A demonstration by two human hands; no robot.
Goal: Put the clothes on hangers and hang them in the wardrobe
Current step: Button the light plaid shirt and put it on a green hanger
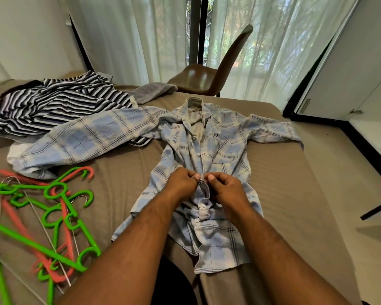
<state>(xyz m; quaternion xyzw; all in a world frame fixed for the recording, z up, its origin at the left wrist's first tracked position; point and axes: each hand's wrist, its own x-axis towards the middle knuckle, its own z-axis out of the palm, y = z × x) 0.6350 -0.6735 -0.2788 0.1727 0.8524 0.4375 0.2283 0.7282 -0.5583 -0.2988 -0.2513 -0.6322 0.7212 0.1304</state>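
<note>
**A:** Where is the shirt you are working on?

**B:** Your plaid shirt (227, 150), light blue and white, lies front up on the brown bed (290, 190). Its collar points toward the window and its sleeves are spread to either side. The sleeve on your left overlaps the edge of the striped shirt (53, 106) bunched up beyond it.

**A:** And your hands?

**B:** Both are on the button line, about halfway down the front. Your left hand (180, 183) has its fingers curled and pinches one edge of the opening. Your right hand (227, 186) pinches the other edge the same way. Your thumbs nearly meet over the fabric. I cannot tell whether a button sits between them. The cloth just below your hands is bunched.

**A:** Where are the hangers?

**B:** The hangers (53, 205) lie in a tangled pile on the bed to your left: green and pink plastic ones with some thin wire ones. They are apart from the plaid shirt. A grey cloth (154, 90) lies at the far edge of the bed, and a brown chair (207, 78) stands beyond it by the curtains (123, 36).
</note>
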